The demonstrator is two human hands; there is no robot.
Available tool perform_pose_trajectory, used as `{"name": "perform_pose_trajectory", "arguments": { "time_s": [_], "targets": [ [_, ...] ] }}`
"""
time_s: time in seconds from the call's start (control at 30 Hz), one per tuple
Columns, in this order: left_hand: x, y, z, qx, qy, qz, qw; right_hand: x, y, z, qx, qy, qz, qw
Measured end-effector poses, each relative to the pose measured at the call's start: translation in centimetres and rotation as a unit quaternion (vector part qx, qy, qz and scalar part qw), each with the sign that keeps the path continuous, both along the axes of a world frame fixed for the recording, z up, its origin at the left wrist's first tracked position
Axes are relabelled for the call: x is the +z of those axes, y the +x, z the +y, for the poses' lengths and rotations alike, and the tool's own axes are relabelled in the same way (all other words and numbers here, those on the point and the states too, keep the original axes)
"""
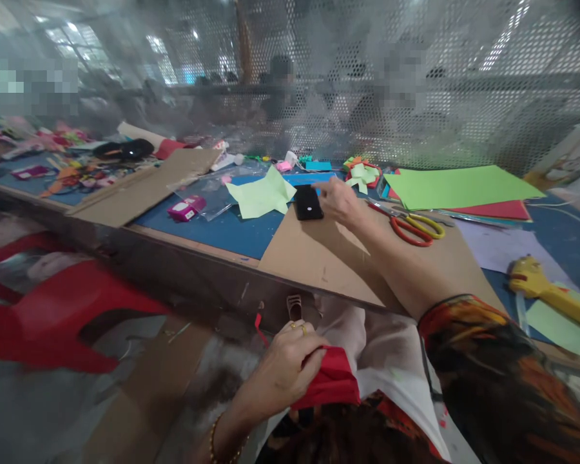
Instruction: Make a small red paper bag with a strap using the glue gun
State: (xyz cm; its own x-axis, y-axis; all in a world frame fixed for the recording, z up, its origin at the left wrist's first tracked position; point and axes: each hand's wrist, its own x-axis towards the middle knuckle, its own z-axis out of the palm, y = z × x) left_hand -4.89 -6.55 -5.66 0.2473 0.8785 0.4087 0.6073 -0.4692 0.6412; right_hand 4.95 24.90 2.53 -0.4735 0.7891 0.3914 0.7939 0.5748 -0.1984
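Note:
Near my lap, my left hand [290,361] is closed around a folded red piece [336,377], cloth or paper; I cannot tell which. Over the table, my right hand [341,203] is at the upper right edge of a black phone [309,205], index finger stretched toward it and the other fingers partly curled. Whether the finger touches the phone is unclear. The phone lies flat, a small white spot on its screen, on a brown cardboard sheet [314,258]. Left of it sits a pale green paper star [261,194].
Orange-handled scissors [413,233] and yellow-handled ones [428,224] lie right of my wrist. Beyond are green paper sheets [468,185] and a yellow glue gun [551,290]. A purple box [187,208] and stacked cardboard [149,183] lie left. A red stool [62,316] stands below the table edge.

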Motion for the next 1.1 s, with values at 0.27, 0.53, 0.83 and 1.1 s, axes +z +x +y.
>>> {"name": "perform_pose_trajectory", "arguments": {
  "time_s": [0.27,0.53,0.83,1.1],
  "targets": [
    [0.7,-0.5,0.7,-0.007,0.028,-0.029,0.999,4.8,5.9,-5.8,0.100,-0.122,0.218,0.963],
    [2.0,-0.4,1.3,-0.064,0.062,-0.032,0.995,-0.8,15.1,-15.6,0.162,-0.078,0.138,0.974],
    [4.7,-0.9,3.4,-0.022,0.133,-0.028,0.991,2.5,9.4,-6.1,0.023,-0.030,0.063,0.997],
    [13.2,-4.7,7.1,0.050,0.238,0.172,0.955,-0.2,3.4,0.4,-0.017,-0.264,0.243,0.933]
  ]
}}
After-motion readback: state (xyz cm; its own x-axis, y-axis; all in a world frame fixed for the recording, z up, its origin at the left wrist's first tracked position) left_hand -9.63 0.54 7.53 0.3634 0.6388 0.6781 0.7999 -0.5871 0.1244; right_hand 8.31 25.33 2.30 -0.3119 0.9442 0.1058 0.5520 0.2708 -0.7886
